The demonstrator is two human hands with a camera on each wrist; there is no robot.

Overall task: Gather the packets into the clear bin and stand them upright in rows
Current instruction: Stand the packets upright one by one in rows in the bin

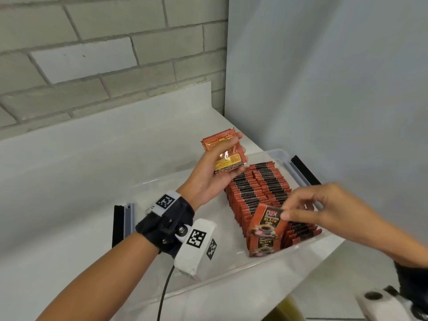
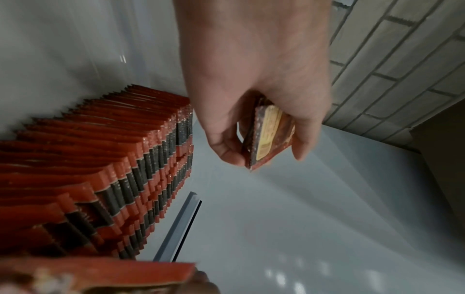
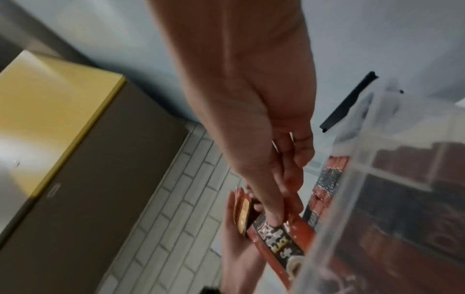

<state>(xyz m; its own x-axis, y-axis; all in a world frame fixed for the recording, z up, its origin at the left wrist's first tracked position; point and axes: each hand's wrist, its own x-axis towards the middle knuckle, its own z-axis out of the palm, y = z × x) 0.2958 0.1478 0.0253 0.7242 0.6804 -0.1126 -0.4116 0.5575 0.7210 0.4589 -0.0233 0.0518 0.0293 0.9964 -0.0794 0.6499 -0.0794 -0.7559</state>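
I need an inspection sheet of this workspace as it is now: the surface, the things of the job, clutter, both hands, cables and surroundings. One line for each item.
Surface: white counter, the clear bin stands on it.
Job's things: rows of packets stand upright in the bin; a small stack of packets is in the left hand; one front packet leans at the near end of the rows.
Clutter: nothing seen.
Hands: left hand grips the small stack above the bin; right hand pinches the top edge of the front packet.
Cables: black cable hangs from the left wrist camera.
Surroundings: grey brick wall behind, plain pale wall on the right.
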